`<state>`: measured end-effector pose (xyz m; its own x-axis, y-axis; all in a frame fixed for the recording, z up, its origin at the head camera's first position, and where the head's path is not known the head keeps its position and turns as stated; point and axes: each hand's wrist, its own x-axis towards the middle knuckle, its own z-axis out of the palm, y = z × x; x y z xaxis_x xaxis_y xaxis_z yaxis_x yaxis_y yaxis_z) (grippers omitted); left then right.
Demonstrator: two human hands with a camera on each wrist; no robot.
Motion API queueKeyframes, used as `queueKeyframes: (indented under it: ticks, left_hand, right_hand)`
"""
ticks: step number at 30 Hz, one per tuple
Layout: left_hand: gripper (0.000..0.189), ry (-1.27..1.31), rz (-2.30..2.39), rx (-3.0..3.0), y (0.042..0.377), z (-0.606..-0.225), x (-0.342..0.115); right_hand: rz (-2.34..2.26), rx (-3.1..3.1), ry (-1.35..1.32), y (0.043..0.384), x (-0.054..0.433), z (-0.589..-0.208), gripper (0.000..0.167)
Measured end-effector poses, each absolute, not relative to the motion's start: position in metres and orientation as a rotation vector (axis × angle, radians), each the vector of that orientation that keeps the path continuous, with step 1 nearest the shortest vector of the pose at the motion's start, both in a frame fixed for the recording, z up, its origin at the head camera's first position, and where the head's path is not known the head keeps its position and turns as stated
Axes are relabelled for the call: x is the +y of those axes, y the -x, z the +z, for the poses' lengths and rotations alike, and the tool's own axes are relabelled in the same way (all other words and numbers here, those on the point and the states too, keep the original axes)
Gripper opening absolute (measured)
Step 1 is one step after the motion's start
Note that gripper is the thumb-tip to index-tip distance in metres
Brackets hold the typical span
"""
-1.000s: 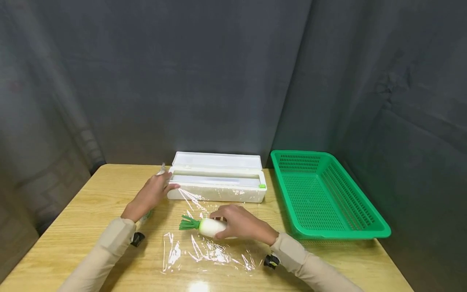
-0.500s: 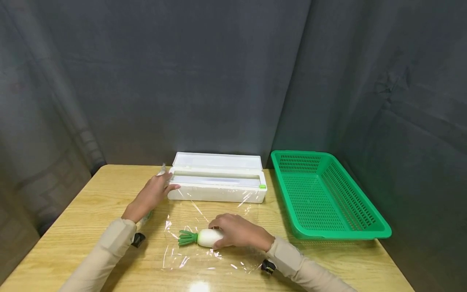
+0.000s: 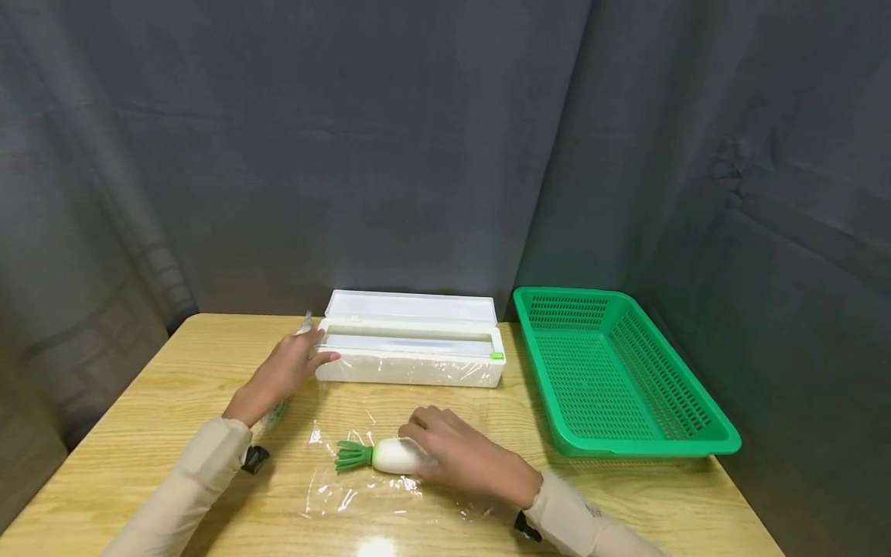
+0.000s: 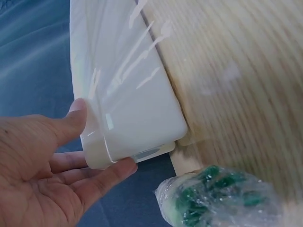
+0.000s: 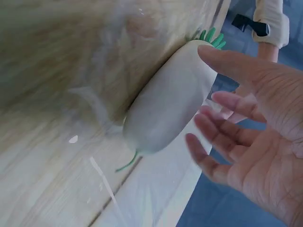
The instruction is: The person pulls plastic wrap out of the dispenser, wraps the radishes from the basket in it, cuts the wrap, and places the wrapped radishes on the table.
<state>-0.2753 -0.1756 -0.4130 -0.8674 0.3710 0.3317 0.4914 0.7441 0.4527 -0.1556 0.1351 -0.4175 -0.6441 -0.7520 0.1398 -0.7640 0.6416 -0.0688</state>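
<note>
A white daikon radish (image 3: 397,456) with green leaf stubs lies on a sheet of clear cling film (image 3: 348,495) spread over the table. Over its root end is my right hand (image 3: 462,456); in the right wrist view the thumb overlaps the leafy end while the loosely bent fingers (image 5: 208,161) stand apart from the radish. My left hand (image 3: 281,375) grips the left end of the white cling film dispenser (image 3: 411,367), thumb on one side and fingers on the other. The dispenser's lid (image 3: 411,305) stands raised, and film runs from it down its front.
Beside my left wrist lies a film-wrapped bundle with green parts (image 4: 218,198), mostly hidden under the arm in the head view. A green perforated basket (image 3: 550,402) stands at the right. Dark curtains (image 3: 418,139) hang behind the wooden table (image 3: 174,387).
The radish has come nearer the table's front and lies on the film, which has flattened. My right hand has loosened from around it. My left hand keeps its place on the dispenser.
</note>
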Motion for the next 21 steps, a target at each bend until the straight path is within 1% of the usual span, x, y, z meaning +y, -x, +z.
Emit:
queueKeyframes:
  ticks: [5,8,11,13,14,17,21]
  left_hand:
    - [0.054,0.647,-0.764,-2.709,0.269,-0.413,-0.174]
    - [0.048,0.695,-0.657,-2.58,0.261,-0.413,-0.171]
    - [0.033,0.842,-0.579,-2.389,0.251,-0.411,-0.168]
    - [0.022,0.984,-0.594,-2.349,0.24,-0.408,-0.167]
    - [0.021,1.071,-0.639,-2.388,0.234,-0.405,-0.166]
    - [0.024,1.326,-0.83,-2.634,0.211,-0.399,-0.166]
    - [0.026,1.48,-0.99,-2.992,0.183,-0.4,-0.162]
  right_hand:
    - [0.152,-2.683,-1.342,0.145,0.145,-0.413,0.03]
    - [0.141,-2.732,-1.389,0.139,0.152,-0.406,0.026]
    - [0.126,-2.849,-1.406,0.134,0.159,-0.4,0.028]
    - [0.107,-2.936,-1.389,0.13,0.164,-0.397,0.032]
    - [0.1,-2.978,-1.378,0.128,0.165,-0.396,0.035]
    - [0.07,-3.071,-1.343,0.123,0.169,-0.397,0.041]
    - [0.045,-3.149,-1.299,0.118,0.171,-0.4,0.048]
